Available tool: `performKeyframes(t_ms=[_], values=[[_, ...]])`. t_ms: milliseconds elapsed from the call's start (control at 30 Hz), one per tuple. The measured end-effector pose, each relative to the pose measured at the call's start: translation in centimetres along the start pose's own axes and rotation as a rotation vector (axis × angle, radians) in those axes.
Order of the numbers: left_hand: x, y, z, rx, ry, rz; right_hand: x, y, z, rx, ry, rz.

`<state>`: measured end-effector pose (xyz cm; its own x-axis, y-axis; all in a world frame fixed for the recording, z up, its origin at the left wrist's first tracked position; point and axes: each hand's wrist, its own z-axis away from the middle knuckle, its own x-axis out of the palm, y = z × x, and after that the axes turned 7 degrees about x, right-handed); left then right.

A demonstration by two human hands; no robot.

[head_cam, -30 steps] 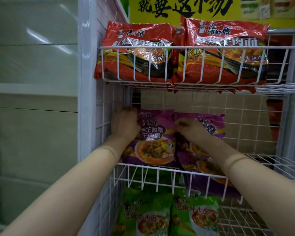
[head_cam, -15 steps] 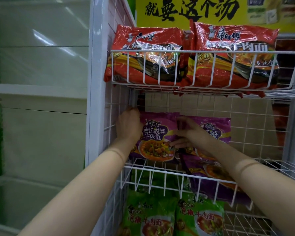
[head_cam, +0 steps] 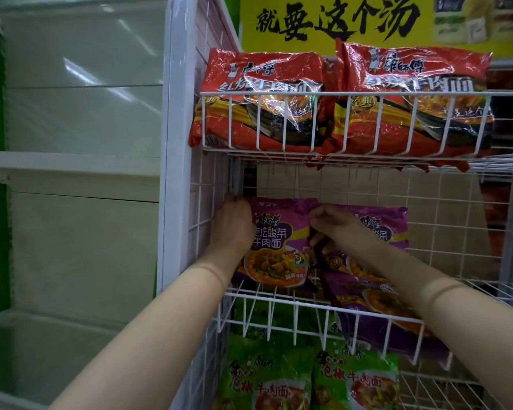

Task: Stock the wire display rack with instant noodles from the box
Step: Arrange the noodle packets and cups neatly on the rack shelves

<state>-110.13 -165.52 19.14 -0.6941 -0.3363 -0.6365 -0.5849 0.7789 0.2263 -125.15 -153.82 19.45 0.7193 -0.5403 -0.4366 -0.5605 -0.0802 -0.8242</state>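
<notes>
Standing the purple plastic noodle pack [head_cam: 274, 241] upright at the white wire middle shelf's [head_cam: 308, 307] left end; left hand [head_cam: 234, 226] grips its edge, right hand [head_cam: 335, 229] now pinches its right edge, fingers curled. Placement nearly done.

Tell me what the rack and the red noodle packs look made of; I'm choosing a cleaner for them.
Wire rack: thin rods in a smooth, uniformly white finish, probably coated or painted metal wire, though the coating type cannot be told. Red noodle packs: glossy, crinkled printed film, likely plastic; bright glare streaks and creases show across the fronts.
</notes>
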Motion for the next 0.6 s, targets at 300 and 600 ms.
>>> performKeyframes(t_ms=[300, 600], values=[[0.1, 0.0, -0.3, -0.045, 0.029, 0.013, -0.8, -1.0, -2.5, 0.081, 0.115, 0.060], [0.6, -0.5, -0.5, -0.034, -0.040, -0.023, 0.4, 0.1, -2.6, 0.182, 0.067, -0.177]])
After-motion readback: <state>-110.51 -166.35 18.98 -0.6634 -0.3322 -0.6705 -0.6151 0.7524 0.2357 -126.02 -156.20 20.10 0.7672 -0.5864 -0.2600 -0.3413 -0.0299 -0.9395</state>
